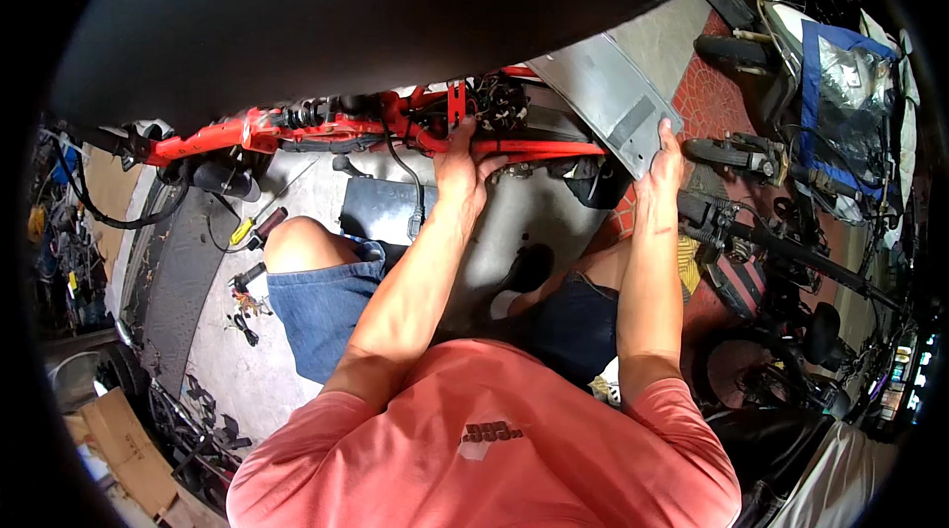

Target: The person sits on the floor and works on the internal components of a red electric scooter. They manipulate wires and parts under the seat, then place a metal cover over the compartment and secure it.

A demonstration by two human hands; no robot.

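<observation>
A red metal vehicle frame (554, 148) with shock springs and black cables lies across the scene in front of my knees. My left hand (461, 172) is closed around its tube near an upright red bracket (456, 105). Further right, my right hand (660, 164) grips the near corner of a flat grey metal plate (603, 93), fingers along its edge. The plate is tilted over the frame's right end and has a darker rectangle near the held corner. Bundled wires (499, 101) sit inside the frame just beyond my left hand.
A big black shape (376, 14) hides the top of the view. On the floor are a black flat box (381, 209), a yellow-handled screwdriver (241, 230) and loose connectors (247, 306). Parked two-wheelers (751, 231) crowd the right; cardboard (129, 444) and parts line the left.
</observation>
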